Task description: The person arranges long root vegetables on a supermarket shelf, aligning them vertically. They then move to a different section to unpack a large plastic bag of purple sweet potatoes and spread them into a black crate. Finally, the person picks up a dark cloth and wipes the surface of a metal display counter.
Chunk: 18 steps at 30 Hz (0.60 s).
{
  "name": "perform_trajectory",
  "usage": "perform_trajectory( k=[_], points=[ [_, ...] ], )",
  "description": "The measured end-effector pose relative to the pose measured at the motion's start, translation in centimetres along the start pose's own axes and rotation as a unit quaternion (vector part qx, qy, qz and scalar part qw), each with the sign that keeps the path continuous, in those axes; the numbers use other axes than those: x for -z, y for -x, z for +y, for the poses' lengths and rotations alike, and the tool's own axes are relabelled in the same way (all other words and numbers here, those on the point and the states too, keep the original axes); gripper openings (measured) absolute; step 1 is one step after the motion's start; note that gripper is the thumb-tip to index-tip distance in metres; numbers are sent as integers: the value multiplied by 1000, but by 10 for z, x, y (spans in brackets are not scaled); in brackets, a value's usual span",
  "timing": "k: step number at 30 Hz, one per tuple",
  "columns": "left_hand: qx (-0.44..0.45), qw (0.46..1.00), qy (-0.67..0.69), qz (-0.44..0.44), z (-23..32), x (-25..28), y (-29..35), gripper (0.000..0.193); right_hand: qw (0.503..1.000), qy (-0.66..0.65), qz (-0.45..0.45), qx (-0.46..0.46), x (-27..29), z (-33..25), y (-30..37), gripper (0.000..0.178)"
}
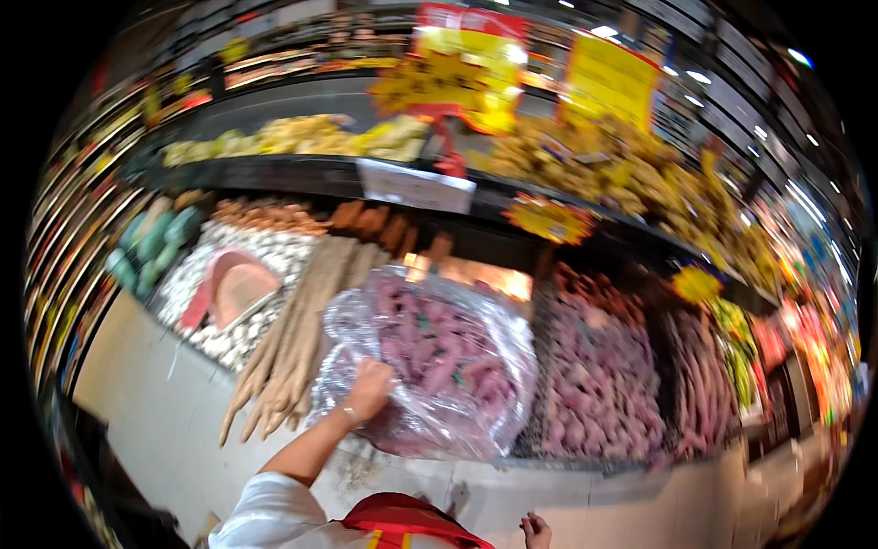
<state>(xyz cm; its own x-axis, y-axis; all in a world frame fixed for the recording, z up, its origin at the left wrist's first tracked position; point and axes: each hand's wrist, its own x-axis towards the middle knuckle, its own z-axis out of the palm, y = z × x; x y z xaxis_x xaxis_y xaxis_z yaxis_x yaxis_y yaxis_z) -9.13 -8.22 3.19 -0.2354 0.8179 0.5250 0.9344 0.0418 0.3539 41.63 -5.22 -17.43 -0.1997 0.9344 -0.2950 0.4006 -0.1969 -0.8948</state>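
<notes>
A large clear plastic bag [523,366] full of purple-skinned sweet potatoes [430,320] lies in the middle of the produce stand, its top spread wide. My left hand [370,389] is closed on the crumpled plastic at the bag's near left side. Down at the lower edge, away from the stand, my right hand [536,530] hangs with loosely bent fingers slightly apart. Nothing shows in it, though motion blur softens its outline.
Long brown roots [288,366] lie left of the bag, beside white bulbs [233,343] with a pink scoop [240,284]. More purple tubers [604,384] fill the bin to the right. A raised shelf behind carries ginger-like roots [585,160] and yellow price signs [611,78].
</notes>
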Motion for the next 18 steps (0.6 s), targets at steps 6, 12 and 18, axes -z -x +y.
perform_trajectory(
  k=[6, 12, 18],
  points=[
    [45, 997, -27, 64, 1, -24, 6, 12, 986, 115, -53, 106, -8, -85, -39, 35],
    [65, 995, 14, 79, -8, -24, 21, 10, 977, 92, -90, 170, -49, -170, -63, 29],
    [41, 993, 48, 100, -13, -41, 13, 10, 913, 133, -33, 384, -94, -222, -59, 62]
  ],
)
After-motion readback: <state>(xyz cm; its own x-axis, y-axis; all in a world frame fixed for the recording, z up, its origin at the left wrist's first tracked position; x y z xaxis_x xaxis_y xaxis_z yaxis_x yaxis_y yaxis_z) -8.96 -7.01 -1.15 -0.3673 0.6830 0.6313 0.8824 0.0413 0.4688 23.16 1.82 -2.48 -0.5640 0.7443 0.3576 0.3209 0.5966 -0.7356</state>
